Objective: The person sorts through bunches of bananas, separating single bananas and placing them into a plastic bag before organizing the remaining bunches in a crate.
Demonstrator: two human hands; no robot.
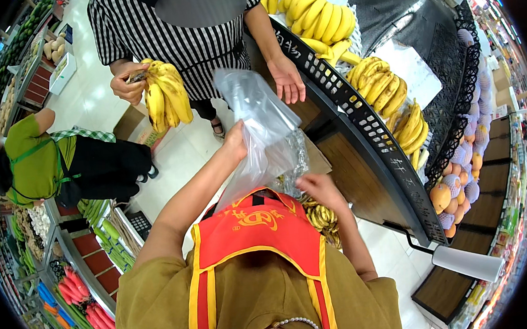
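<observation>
My left hand (235,143) is closed on a clear plastic bag (258,112), which hangs loosely in front of me. To its right, my right hand (320,190) is held low with loosely curved fingers and grips nothing I can see. Crumpled clear plastic (297,162) shows just beyond that hand. Opposite me, a person in a striped top holds a bunch of bananas (167,98) by the stem. That person's other hand (285,79) is open beside the bag. More bananas (324,221) lie low beneath my right forearm, partly hidden by my apron.
A curved black display stand (359,117) on my right carries several banana bunches (320,14) and netted round fruit (445,196). A white roll (468,263) sticks out from its near end. Another person in green (34,158) bends near vegetable shelves on the left.
</observation>
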